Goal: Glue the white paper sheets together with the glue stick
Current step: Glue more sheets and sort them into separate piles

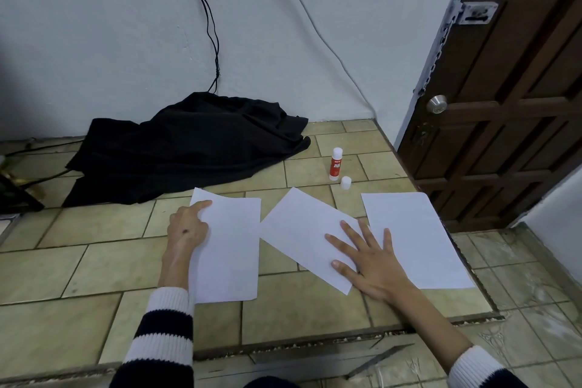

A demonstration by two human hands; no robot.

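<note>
We are laying out three sheets on the tiled floor. Left hand [186, 227] grips the left sheet [228, 246] by its edge; right hand [370, 257] presses flat, fingers spread, on the middle sheet [299, 230]. Glue stick [336, 164] stands uncapped behind the sheets, well apart — next we likely reach for it.

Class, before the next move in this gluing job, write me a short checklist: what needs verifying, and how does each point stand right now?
1. Glue stick within reach, upright on the tiled surface: ok.
2. Cap off, standing beside the stick: ok.
3. A hand free to pick up the glue: not ok. The left hand grips the left sheet at its edge; the right hand lies flat across the middle sheet and the right sheet.
4. Sheets lined up for joining: not ok. The middle sheet lies tilted.
5. Glue already on any sheet: cannot tell.
6. Black cloth away from the sheets: ok.
</note>
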